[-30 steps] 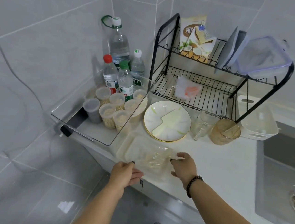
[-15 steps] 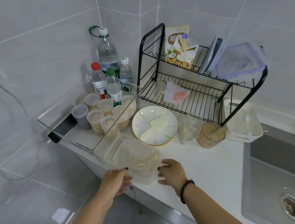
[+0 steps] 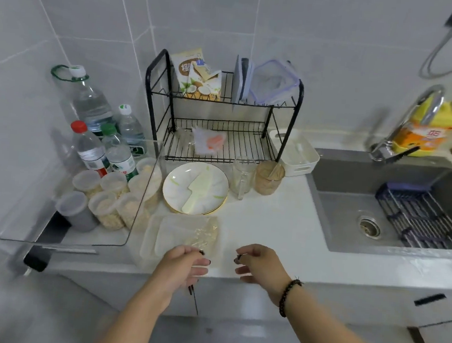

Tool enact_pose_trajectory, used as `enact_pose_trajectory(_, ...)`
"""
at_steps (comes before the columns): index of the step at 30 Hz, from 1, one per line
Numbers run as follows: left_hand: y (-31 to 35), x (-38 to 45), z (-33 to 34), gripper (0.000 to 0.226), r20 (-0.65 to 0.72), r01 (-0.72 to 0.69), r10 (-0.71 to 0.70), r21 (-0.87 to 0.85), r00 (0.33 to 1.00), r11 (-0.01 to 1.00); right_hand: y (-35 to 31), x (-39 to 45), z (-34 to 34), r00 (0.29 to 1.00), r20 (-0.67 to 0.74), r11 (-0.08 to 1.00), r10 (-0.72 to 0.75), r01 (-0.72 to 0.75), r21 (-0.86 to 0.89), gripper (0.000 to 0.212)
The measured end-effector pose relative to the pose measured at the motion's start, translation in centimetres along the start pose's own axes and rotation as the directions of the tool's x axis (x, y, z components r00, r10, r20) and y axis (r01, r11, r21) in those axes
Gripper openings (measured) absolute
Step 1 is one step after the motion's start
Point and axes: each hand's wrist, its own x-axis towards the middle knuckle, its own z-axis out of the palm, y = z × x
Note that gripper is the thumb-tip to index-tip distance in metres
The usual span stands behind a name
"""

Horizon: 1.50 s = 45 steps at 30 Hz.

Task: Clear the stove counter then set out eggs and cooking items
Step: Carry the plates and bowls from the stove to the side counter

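Both hands hover over the near edge of the counter point(image 3: 270, 216), just in front of a clear tray point(image 3: 180, 238).

Left hand point(image 3: 181, 268): fingers loosely curled, thumb and index drawn close together at the tray's near edge. Index tip looks to touch or nearly touch the tray rim; can't tell if it's actually pinching. Other fingers bent inward, holding nothing visible.

Right hand point(image 3: 261, 266): fingers half-curled, thumb and index narrow, tips just right of the tray. No contact seen w/ tray or counter. Bead bracelet point(image 3: 288, 294) on the wrist.

Tray sits near-left on the counter, clear plastic w/ something pale and crinkly inside, contents unclear. Just far of it: white plate point(image 3: 195, 187) w/ a pale spatula point(image 3: 196, 193) lying on it. Right of the plate: glass mug point(image 3: 242, 177), then a brown jar point(image 3: 269, 178).

Left side: clear acrylic box point(image 3: 73, 212) holding small lidded cups point(image 3: 112, 205) of grain; water bottles point(image 3: 94, 132) far-left behind them.

Far centre: black wire rack point(image 3: 222, 110), snack bags point(image 3: 197, 78) and a lidded container point(image 3: 273, 82) on the top tier, a bag w/ orange bits on the lower. White basket point(image 3: 297, 155) right of the rack.

Right: grey sink point(image 3: 380, 206) w/ dark drain rack point(image 3: 420, 215), tap point(image 3: 412, 119), yellow bottle point(image 3: 428, 129) behind.

No eggs in view.
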Motion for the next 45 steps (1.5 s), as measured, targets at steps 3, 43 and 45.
enact_pose_trajectory(3,0.4,-0.7,0.8,0.011,0.095,-0.05,0.043,0.07,0.995,0.996,1.2,-2.5,-0.2,0.996,-0.078,0.996,-0.033,0.039,0.074,0.018)
enact_pose_trajectory(43,-9.8,-28.5,61.6,0.008,0.852,-0.522,-0.33,0.514,0.407,0.681,29.3,-42.1,-43.5,0.306,-0.858,0.721,0.413,0.466,0.513,0.032)
enact_pose_trajectory(45,-10.7,-29.8,64.3,0.009,0.855,-0.551,-0.371,0.518,0.362,0.655,30.6,-43.2,-44.6,0.26,-0.849,0.694,0.46,0.491,0.526,0.03)
